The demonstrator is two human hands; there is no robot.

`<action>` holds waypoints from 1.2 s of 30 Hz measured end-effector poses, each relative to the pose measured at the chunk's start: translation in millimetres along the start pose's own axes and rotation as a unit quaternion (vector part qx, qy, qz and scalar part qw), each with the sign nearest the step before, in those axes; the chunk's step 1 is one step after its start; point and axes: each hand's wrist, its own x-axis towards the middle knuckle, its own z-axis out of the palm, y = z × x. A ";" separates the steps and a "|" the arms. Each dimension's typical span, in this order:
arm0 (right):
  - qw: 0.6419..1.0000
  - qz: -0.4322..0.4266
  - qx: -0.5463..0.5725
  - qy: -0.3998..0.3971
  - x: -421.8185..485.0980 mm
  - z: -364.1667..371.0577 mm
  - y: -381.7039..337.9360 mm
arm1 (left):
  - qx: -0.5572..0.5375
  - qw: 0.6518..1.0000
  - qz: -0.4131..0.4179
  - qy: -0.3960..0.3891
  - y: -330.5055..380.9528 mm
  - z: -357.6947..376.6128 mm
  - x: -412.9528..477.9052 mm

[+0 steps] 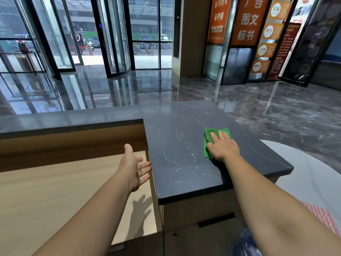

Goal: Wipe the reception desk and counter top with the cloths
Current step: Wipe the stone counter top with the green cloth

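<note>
A polished dark marble floor is seen, in which the glazing is mirrored. A glass revolving door in black frames is set at the back, with a glass wall to its right, through which a parked scooter can be made out on the street. A wood-toned pillar is placed next to the glass. Orange signs with Chinese characters are hung further right. At the right edge a pale rounded surface is seen, with red-striped fabric below it; a blurred blue object cannot be identified.
</note>
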 end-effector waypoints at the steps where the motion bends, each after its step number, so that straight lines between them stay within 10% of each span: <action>1: 1.000 0.019 0.001 0.005 -2.8 1.8 -8.9 | 0.001 1.000 -0.001 -0.003 -1.4 -1.4 -1.1; 12: 0.997 -0.076 0.003 0.028 -84.0 38.6 -166.7 | -0.023 0.999 -0.017 -0.034 -10.2 -18.7 -16.7; 20: 0.972 -0.235 -0.008 0.002 -78.2 28.0 -102.7 | 0.021 0.999 0.016 0.028 -14.7 -7.8 -14.2; 36: 0.998 0.057 0.006 0.036 -75.2 9.9 8.8 | 0.027 0.998 0.051 0.033 -26.1 14.4 -16.9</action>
